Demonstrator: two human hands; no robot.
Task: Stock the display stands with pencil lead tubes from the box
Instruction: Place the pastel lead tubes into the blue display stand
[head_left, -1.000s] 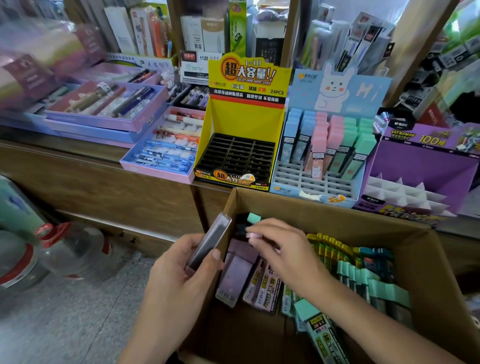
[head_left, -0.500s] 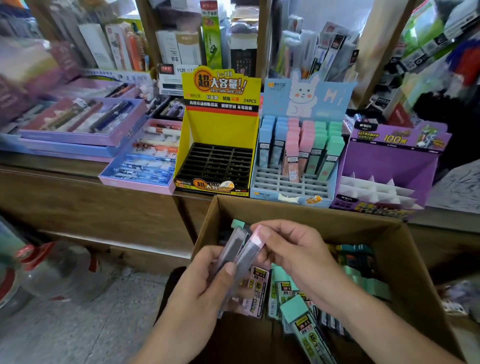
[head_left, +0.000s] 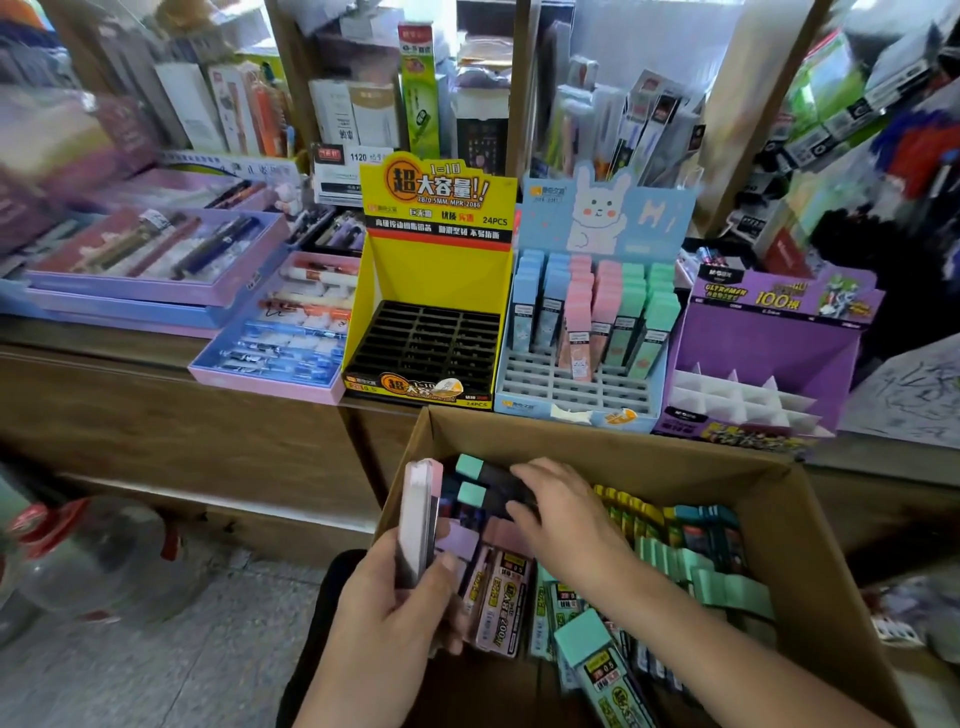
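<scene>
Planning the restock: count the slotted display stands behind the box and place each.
3. Yellow stand on the left, slots empty; blue rabbit stand in the middle, partly filled; purple stand on the right, empty. Others could lie out of frame.

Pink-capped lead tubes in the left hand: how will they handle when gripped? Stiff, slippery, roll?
Probably stiff: the pink-capped tubes stand straight above the left hand. Flat-sided, so unlikely to roll. Smooth-looking plastic, stacked face to face, so they may slide on each other.

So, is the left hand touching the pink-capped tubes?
Touching. The head view shows the left hand gripping the pink-capped tubes, thumb across their lower end.
</scene>
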